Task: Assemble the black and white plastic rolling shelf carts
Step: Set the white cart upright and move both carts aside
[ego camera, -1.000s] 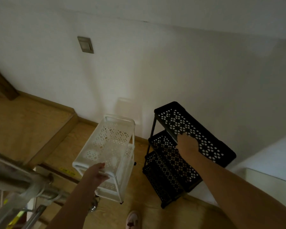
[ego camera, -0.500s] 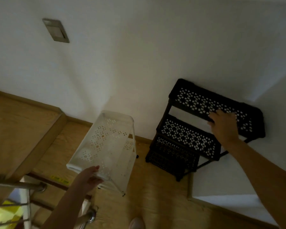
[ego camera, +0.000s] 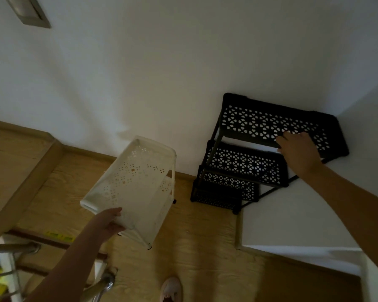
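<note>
White wall (ego camera: pixel 162 73) and a light wooden floor (ego camera: pixel 194 258) fill the dim room, with a grey switch plate (ego camera: pixel 27 10) high on the wall. On the floor stands the white rolling cart (ego camera: pixel 135 188), tilted away from the wall. The left hand (ego camera: pixel 106 223) holds the near rim of its top shelf, fingers closed around the edge. Beside it, in the corner against the wall, stands the black rolling cart (ego camera: pixel 249 162) with its perforated shelves. The right hand (ego camera: pixel 298 151) rests on the front rim of the top black shelf, fingers curled over the edge and gripping it. Metal railing (ego camera: pixel 100 286) shows at the lower left, and the tip of a shoe (ego camera: pixel 170 289) at the bottom.
</note>
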The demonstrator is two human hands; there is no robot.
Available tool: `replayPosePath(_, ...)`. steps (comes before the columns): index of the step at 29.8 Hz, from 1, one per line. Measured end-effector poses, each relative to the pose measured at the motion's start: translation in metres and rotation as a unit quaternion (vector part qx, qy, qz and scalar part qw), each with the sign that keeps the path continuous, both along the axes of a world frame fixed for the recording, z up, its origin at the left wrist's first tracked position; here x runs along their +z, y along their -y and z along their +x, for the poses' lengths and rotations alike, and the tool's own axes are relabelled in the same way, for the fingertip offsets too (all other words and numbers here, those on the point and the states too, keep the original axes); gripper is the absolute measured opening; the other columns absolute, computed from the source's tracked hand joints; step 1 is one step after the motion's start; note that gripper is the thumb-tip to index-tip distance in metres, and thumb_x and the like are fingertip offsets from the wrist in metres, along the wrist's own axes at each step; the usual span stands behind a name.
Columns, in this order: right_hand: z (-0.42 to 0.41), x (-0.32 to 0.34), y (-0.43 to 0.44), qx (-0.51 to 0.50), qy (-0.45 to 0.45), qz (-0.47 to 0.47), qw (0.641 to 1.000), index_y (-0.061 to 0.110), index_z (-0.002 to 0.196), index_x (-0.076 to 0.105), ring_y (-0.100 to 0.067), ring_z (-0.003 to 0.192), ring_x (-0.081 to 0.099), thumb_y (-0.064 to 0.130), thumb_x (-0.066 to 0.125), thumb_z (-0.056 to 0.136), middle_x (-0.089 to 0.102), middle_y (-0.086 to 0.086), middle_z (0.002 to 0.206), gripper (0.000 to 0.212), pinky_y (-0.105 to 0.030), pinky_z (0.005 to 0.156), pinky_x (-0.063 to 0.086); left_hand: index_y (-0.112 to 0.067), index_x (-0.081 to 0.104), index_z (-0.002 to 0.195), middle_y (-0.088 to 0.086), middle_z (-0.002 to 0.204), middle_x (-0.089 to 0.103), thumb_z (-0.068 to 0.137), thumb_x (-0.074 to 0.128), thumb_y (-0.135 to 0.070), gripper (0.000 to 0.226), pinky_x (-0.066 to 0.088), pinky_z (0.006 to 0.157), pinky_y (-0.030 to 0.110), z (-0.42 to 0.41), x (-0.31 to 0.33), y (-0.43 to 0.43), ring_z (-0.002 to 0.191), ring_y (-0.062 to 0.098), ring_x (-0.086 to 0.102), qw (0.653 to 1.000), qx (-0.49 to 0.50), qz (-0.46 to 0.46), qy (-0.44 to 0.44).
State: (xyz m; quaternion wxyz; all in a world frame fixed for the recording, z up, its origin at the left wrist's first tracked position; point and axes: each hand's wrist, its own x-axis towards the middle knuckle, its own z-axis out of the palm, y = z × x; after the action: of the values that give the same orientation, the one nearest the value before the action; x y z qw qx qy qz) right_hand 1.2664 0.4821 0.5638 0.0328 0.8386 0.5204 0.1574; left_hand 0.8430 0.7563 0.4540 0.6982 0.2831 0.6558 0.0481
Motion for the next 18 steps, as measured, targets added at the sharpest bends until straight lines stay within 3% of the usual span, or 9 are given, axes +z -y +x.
replayPosePath(3, -0.012, 0.005, -0.003, -0.046, -0.040, 0.057, 0.996, -0.002, 0.081, 0.061, -0.033, 0.052, 0.055, -0.017, 0.077, 0.060, 0.058, -0.023, 0.070, 0.030, -0.036, 0.052, 0.044, 0.001, 0.047, 0.088, 0.018, 0.103, 0.048, 0.093, 0.053, -0.002, 0.008, 0.051, 0.073, 0.048, 0.008, -0.013, -0.008, 0.086, 0.036, 0.052, 1.000, -0.010, 0.021, -0.021)
replayPosePath(5, -0.023, 0.006, -0.003, -0.101, -0.074, 0.124, 0.984, -0.004, 0.099, 0.060, -0.040, 0.067, 0.057, -0.014, 0.071, 0.070, 0.058, -0.028, 0.091, 0.032, -0.043, 0.059, 0.047, 0.000, 0.048, 0.084, 0.016, 0.092, 0.051, 0.092, 0.054, -0.003, 0.011, 0.055, 0.057, 0.041, 0.016, -0.016, -0.011, 0.080, 0.033, 0.053, 0.999, -0.035, 0.029, -0.025)
replayPosePath(6, -0.032, 0.008, -0.001, -0.110, -0.082, 0.155, 0.978, -0.004, 0.104, 0.058, -0.041, 0.076, 0.057, -0.012, 0.069, 0.074, 0.056, -0.028, 0.099, 0.033, -0.045, 0.065, 0.048, 0.001, 0.049, 0.085, 0.017, 0.094, 0.052, 0.091, 0.055, -0.003, 0.009, 0.055, 0.057, 0.039, 0.021, -0.019, -0.012, 0.084, 0.033, 0.054, 0.998, -0.045, 0.036, -0.028)
replayPosePath(7, -0.043, 0.003, -0.005, -0.087, -0.079, 0.190, 0.975, -0.003, 0.105, 0.058, -0.039, 0.083, 0.056, -0.010, 0.065, 0.079, 0.056, -0.027, 0.102, 0.028, -0.044, 0.070, 0.047, 0.002, 0.050, 0.092, 0.018, 0.100, 0.052, 0.089, 0.055, -0.001, 0.006, 0.055, 0.064, 0.042, 0.025, -0.025, -0.020, 0.091, 0.035, 0.054, 0.997, -0.046, 0.052, -0.033)
replayPosePath(9, -0.072, -0.016, -0.010, 0.004, -0.075, 0.234, 0.969, -0.003, 0.097, 0.061, -0.025, 0.083, 0.052, -0.006, 0.055, 0.086, 0.058, -0.019, 0.095, 0.012, -0.032, 0.073, 0.042, 0.004, 0.048, 0.113, 0.019, 0.113, 0.052, 0.083, 0.057, 0.003, 0.031, 0.052, 0.077, 0.048, 0.033, -0.044, -0.030, 0.101, 0.037, 0.052, 0.991, -0.049, 0.109, -0.052)
replayPosePath(11, -0.097, -0.058, -0.017, 0.037, -0.145, 0.221, 0.964, 0.000, 0.092, 0.063, -0.019, 0.081, 0.054, 0.005, 0.047, 0.090, 0.060, -0.011, 0.090, 0.017, -0.030, 0.072, 0.046, 0.007, 0.044, 0.124, 0.023, 0.121, 0.053, 0.079, 0.061, 0.002, 0.049, 0.052, 0.080, 0.050, 0.044, -0.061, -0.035, 0.105, 0.040, 0.055, 0.977, -0.045, 0.183, -0.098)
replayPosePath(14, -0.102, -0.144, -0.030, -0.056, -0.263, 0.173, 0.947, 0.002, 0.112, 0.061, -0.024, 0.100, 0.059, 0.021, 0.051, 0.094, 0.062, -0.012, 0.109, 0.028, -0.044, 0.085, 0.053, 0.007, 0.038, 0.130, 0.026, 0.124, 0.052, 0.082, 0.064, -0.002, 0.056, 0.047, 0.086, 0.049, 0.062, -0.084, -0.043, 0.111, 0.041, 0.054, 0.952, -0.042, 0.254, -0.164)
replayPosePath(16, -0.096, -0.195, -0.033, -0.126, -0.306, 0.113, 0.937, 0.001, 0.129, 0.052, -0.032, 0.122, 0.050, 0.023, 0.060, 0.092, 0.055, -0.018, 0.129, 0.044, -0.048, 0.100, 0.045, 0.006, 0.041, 0.134, 0.026, 0.126, 0.054, 0.083, 0.065, -0.005, 0.058, 0.048, 0.090, 0.049, 0.071, -0.104, -0.060, 0.111, 0.042, 0.056, 0.945, -0.054, 0.275, -0.171)
replayPosePath(18, -0.094, -0.225, -0.032, -0.171, -0.301, 0.087, 0.934, 0.000, 0.136, 0.046, -0.037, 0.131, 0.041, 0.025, 0.057, 0.094, 0.048, -0.021, 0.138, 0.050, -0.052, 0.107, 0.037, 0.006, 0.046, 0.133, 0.027, 0.125, 0.056, 0.084, 0.063, -0.003, 0.053, 0.048, 0.092, 0.050, 0.069, -0.122, -0.082, 0.110, 0.042, 0.057, 0.939, -0.068, 0.294, -0.165)
